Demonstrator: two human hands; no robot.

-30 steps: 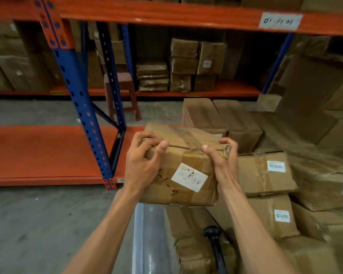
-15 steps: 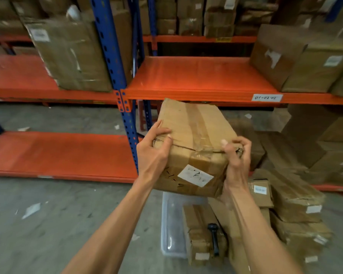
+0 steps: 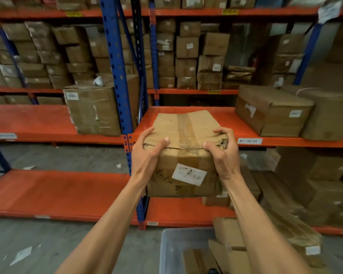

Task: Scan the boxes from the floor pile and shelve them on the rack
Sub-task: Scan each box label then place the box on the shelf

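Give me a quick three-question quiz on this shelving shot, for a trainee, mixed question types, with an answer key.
1. True or false: both hands, the left hand and the right hand, grip the taped box.
2. Multiple choice: the shelf behind the held box is A) packed full, B) bare at its middle, with boxes at its right end, C) covered by a sheet.
3. Fill in: the white label is on the box face turned ____ the camera.

Key: 1 true; 2 B; 3 toward.
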